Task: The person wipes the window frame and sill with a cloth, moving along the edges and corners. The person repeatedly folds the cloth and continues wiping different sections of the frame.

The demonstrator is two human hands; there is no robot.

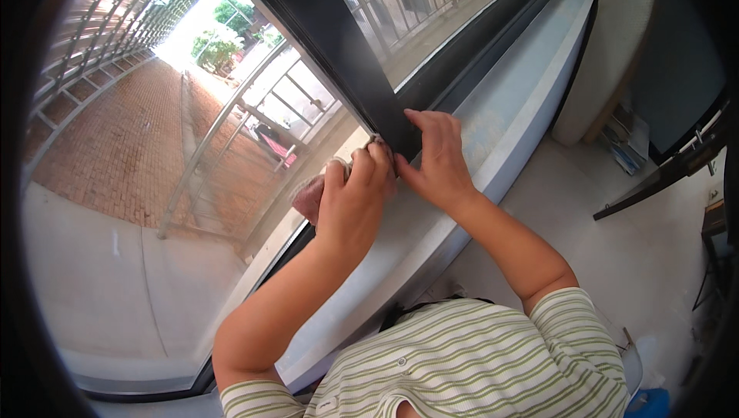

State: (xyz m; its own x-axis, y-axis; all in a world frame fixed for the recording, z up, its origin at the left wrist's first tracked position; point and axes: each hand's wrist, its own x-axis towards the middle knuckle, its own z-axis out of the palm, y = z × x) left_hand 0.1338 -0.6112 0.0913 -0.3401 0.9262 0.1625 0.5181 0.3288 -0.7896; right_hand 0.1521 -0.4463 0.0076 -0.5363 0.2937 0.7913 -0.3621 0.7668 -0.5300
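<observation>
My left hand (pixel 353 201) is closed around a damp-looking pinkish-grey cloth (pixel 309 198), pressed against the lower corner of the dark window sash frame (pixel 361 51). Part of the cloth hangs out to the left, and some of it is hidden under the fingers. My right hand (pixel 439 158) is on the inner side of the same frame, thumb and fingers apart, with the fingertips resting against its edge. Beneath both hands runs the pale windowsill (pixel 491 123). The dark lower window track (pixel 294 245) passes behind my left wrist.
Left of the frame the window is open or clear-glazed; I cannot tell which. Beyond it are a metal railing (pixel 213 149) and brick paving (pixel 115 146). A glass pane (pixel 427 14) stands at upper right. Indoors are a tiled floor (pixel 554 204) and stacked papers (pixel 626 141).
</observation>
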